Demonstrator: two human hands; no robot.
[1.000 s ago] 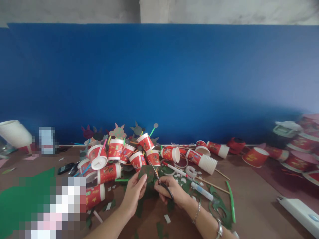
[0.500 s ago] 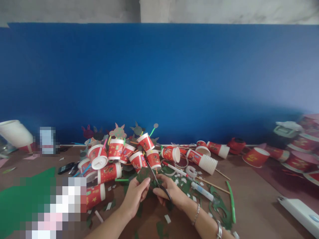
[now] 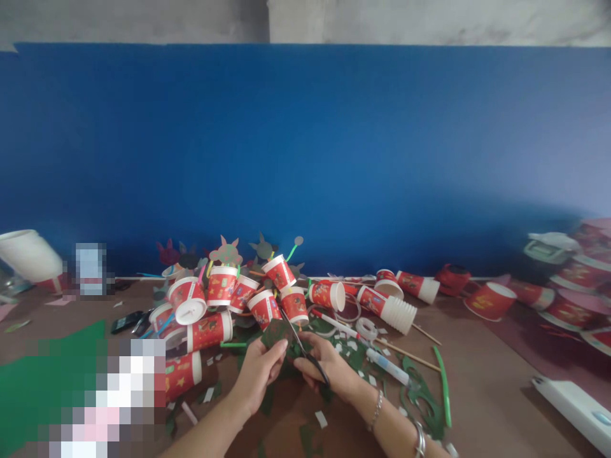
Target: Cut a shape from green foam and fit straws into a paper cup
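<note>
My left hand (image 3: 260, 372) pinches a small piece of dark green paper (image 3: 275, 333) between thumb and fingers, above the middle of the table. My right hand (image 3: 329, 369) is closed around the dark handles of a pair of scissors (image 3: 315, 366). The thin blades point up and to the left and lie against the paper's right edge. Whether the blades are parted is hard to make out. Beneath and right of the hands lie green paper scraps (image 3: 356, 356). Just beyond the paper are red paper cups (image 3: 293, 305).
More cups with straws and paper animal heads (image 3: 226, 253) pile up against the blue wall (image 3: 305, 146). To the right lie a stack of cups (image 3: 386, 308), a glue tube (image 3: 387, 367), a roll of tape (image 3: 366, 329) and a green strip (image 3: 442, 388). Green sheets (image 3: 71, 362) lie left.
The hands and scissors have hardly moved. The green paper has shifted very slightly against the blades.
</note>
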